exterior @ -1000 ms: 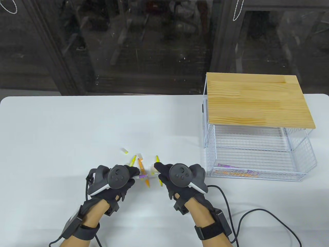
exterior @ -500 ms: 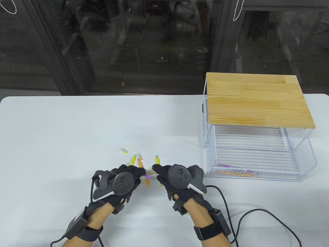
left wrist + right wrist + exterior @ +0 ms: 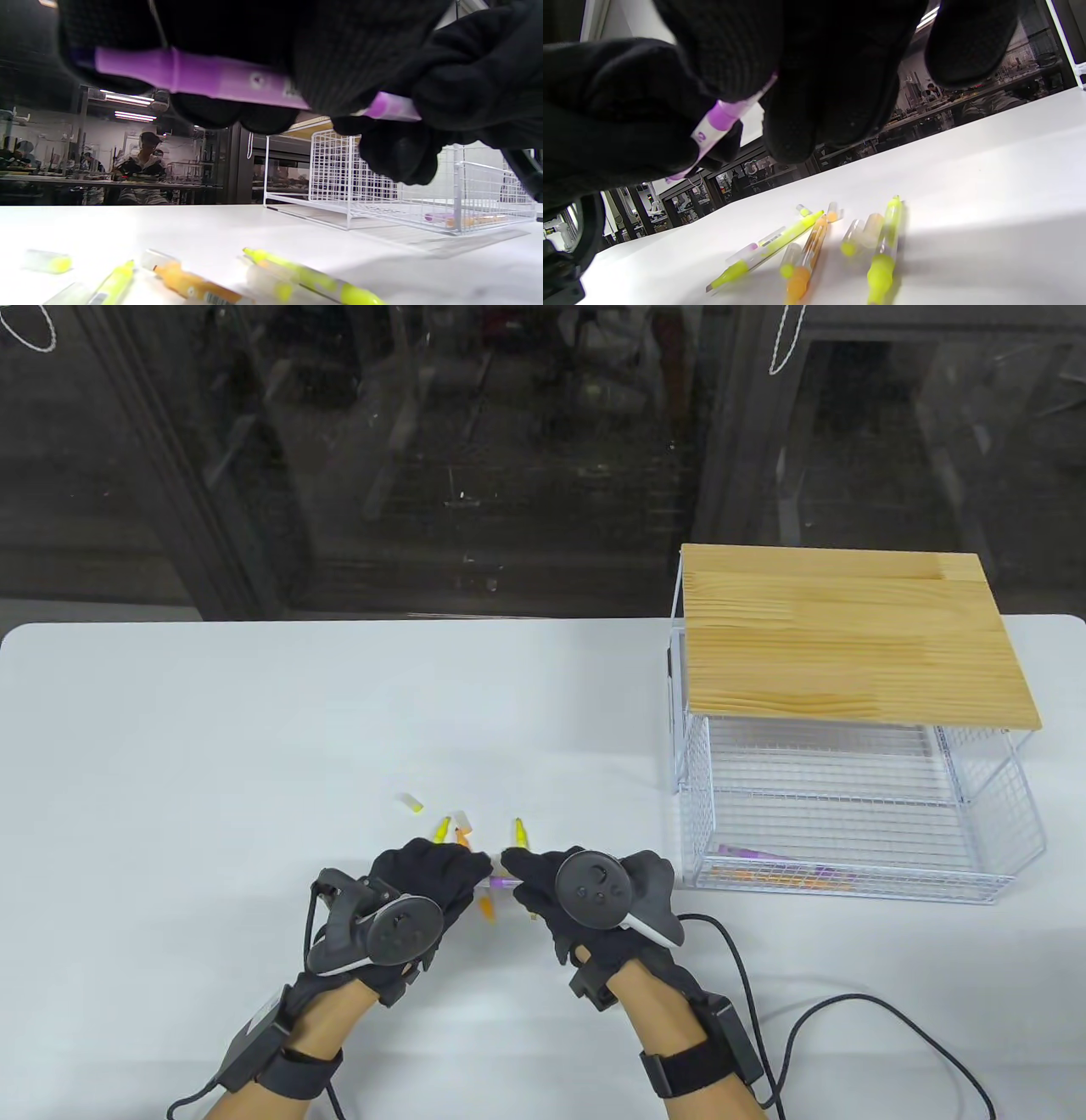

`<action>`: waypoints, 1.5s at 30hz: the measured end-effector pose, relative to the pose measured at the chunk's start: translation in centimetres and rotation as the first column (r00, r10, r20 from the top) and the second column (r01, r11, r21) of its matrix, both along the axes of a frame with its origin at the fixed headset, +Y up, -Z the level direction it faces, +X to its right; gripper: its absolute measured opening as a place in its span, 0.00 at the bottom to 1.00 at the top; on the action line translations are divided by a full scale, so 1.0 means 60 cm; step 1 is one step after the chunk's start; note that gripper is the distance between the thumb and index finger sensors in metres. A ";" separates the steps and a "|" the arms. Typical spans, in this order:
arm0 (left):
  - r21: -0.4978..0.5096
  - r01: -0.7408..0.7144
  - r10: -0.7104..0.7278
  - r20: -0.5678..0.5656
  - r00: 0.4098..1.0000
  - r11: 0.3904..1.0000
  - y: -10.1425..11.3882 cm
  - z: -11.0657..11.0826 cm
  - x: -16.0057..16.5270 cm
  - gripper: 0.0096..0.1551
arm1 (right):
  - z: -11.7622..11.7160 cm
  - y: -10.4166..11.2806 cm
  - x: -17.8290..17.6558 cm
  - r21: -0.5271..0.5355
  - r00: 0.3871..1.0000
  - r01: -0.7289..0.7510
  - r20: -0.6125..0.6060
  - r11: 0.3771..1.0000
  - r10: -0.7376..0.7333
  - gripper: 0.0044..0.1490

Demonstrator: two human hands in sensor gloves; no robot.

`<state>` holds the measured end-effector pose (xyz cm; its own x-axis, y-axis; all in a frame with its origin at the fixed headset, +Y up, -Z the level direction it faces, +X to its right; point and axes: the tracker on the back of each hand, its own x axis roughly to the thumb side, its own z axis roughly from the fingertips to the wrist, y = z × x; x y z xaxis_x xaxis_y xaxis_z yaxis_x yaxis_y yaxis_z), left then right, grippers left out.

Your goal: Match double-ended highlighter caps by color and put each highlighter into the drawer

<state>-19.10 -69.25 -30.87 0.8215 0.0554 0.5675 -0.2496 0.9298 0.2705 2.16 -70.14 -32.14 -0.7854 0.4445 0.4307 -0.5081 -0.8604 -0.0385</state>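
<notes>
Left hand (image 3: 424, 874) nearer, purple highlighter (image 3: 502, 881) pinched between both hands' fingers (image 3: 522, 865)

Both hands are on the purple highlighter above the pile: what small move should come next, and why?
Probably press the cap fully home. The left hand and right hand both pinch the purple highlighter held above the table; whether the cap is seated is hidden. After that, the open drawer waits on the right.

A white surface (image 3: 254, 712) fills the near part of the table view. Behind its far edge stands a dark glass wall (image 3: 424, 449) with dim reflections. A black cable (image 3: 814, 1010) curls over the surface at the lower right. In the left wrist view, people (image 3: 142, 169) sit at distant benches under ceiling lights (image 3: 127, 99).
</notes>
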 end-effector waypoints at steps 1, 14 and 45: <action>-0.008 -0.001 0.001 0.011 1.000 1.000 -0.001 0.000 0.000 0.27 | 0.000 0.000 0.000 0.004 1.000 -0.004 -0.003 1.000 0.004 0.31; 0.001 0.010 -0.010 0.061 0.998 1.000 0.000 0.004 0.004 0.26 | 0.006 0.001 -0.008 0.069 0.997 -0.062 -0.048 0.996 0.065 0.31; 0.028 0.010 -0.010 0.008 1.000 1.000 0.020 0.018 0.008 0.25 | 0.025 0.010 -0.028 0.128 0.990 -0.144 0.009 0.981 0.144 0.28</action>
<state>-18.61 -68.07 -29.82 0.8175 0.0314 0.5750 -0.2424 0.9245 0.2942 0.50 -69.56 -30.65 -0.8370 0.2680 0.4772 -0.3796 -0.9124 -0.1533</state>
